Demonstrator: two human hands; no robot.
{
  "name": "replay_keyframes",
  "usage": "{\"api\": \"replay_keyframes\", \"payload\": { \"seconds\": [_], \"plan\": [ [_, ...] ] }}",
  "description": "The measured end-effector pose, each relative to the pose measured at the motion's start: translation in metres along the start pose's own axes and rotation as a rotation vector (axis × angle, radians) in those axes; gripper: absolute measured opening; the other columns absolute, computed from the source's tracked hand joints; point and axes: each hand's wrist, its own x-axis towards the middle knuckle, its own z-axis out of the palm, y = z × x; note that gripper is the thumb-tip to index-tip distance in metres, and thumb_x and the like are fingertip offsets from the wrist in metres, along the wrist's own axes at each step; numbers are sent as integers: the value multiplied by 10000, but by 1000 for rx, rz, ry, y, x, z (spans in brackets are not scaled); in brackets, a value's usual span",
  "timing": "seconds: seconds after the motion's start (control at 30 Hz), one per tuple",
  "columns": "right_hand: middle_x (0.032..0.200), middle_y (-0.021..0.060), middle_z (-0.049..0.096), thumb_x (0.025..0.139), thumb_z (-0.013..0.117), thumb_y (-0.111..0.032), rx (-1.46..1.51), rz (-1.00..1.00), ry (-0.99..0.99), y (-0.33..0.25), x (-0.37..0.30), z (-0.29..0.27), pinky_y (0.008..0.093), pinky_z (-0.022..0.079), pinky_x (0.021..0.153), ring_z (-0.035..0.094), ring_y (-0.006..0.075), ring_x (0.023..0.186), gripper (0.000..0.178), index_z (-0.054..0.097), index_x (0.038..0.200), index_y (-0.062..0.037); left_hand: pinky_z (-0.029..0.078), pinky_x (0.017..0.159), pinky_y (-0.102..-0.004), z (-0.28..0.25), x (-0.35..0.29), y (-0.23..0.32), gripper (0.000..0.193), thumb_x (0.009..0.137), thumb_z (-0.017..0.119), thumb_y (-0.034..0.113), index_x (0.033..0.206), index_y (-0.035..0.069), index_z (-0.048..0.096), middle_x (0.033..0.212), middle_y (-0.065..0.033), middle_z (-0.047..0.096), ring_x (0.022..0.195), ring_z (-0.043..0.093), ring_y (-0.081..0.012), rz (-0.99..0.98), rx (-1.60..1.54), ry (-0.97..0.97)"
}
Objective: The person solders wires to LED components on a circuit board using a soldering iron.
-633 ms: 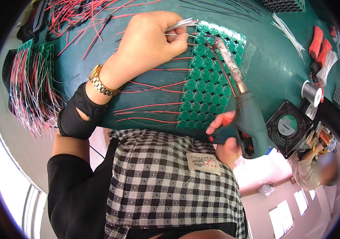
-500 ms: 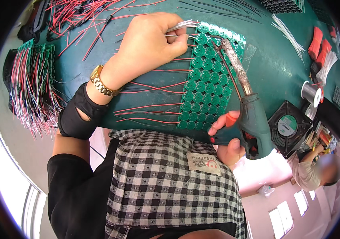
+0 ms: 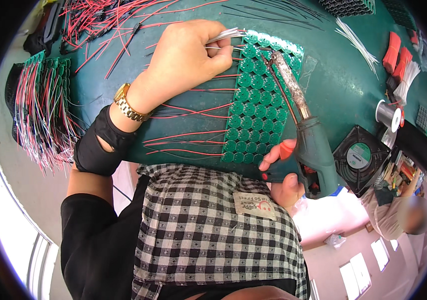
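Note:
My left hand [image 3: 193, 52] is closed on a small bunch of white wires [image 3: 225, 34], pinching one between thumb and fingers at the left edge of a green circuit board panel [image 3: 254, 108]. Rows of small round boards make up the panel. Red and black wires [image 3: 188, 134] stick out from its left side over the table. My right hand [image 3: 284, 175] grips a soldering gun [image 3: 316, 150] with a dark green body and an orange-red trigger. Its long, scorched metal tip [image 3: 289, 80] reaches over the panel's upper rows, close to the left hand's wire ends.
Wired panels [image 3: 43, 107] are stacked at the left. Red wires [image 3: 106, 22] lie at the back left, black wires [image 3: 273, 15] and white wires [image 3: 357, 45] farther right. A solder spool [image 3: 387, 115] and black fan [image 3: 361, 160] sit at the right; a person [image 3: 391, 215] works beyond.
The soldering gun and its tip have shifted slightly left, and the panel appears a little left too. My left hand keeps its pinch on the wires. The person beyond has moved an arm.

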Motion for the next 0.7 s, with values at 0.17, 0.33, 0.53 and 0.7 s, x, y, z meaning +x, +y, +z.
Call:
{"api": "replay_keyframes", "payload": {
  "seconds": [0.17, 0.33, 0.53, 0.7],
  "plan": [
    [834, 133, 533, 777, 663, -493, 0, -30, 0, -3, -2, -1, 305, 470, 617, 542, 198, 670, 691, 409, 1201, -10, 438, 524, -214, -12, 3, 5, 92, 809, 629, 81, 856, 3, 624, 656, -7, 551, 565, 500, -58, 32, 53, -103],
    [849, 134, 532, 770, 671, -496, 23, -28, 2, 0, -8, -11, 309, 469, 642, 545, 200, 700, 692, 418, 1195, -12, 430, 561, -214, -36, 7, 14, 137, 901, 559, 105, 979, 31, 643, 697, -13, 585, 622, 515, -63, 138, 60, 184],
    [853, 131, 531, 752, 678, -522, 13, 25, -23, 2, -13, -15, 305, 463, 644, 545, 203, 717, 723, 421, 1202, -18, 383, 503, -186, -18, -12, 37, 100, 794, 634, 18, 890, 40, 621, 648, 0, 591, 569, 491, -18, 35, -60, 14],
    [844, 125, 540, 722, 693, -543, 5, 90, 28, 1, -16, -11, 297, 448, 610, 542, 197, 693, 729, 466, 1172, -16, 342, 447, -216, 0, -15, 20, 70, 737, 674, 56, 777, 31, 621, 663, -5, 551, 477, 413, -42, 125, 52, -4]
  ]
}}
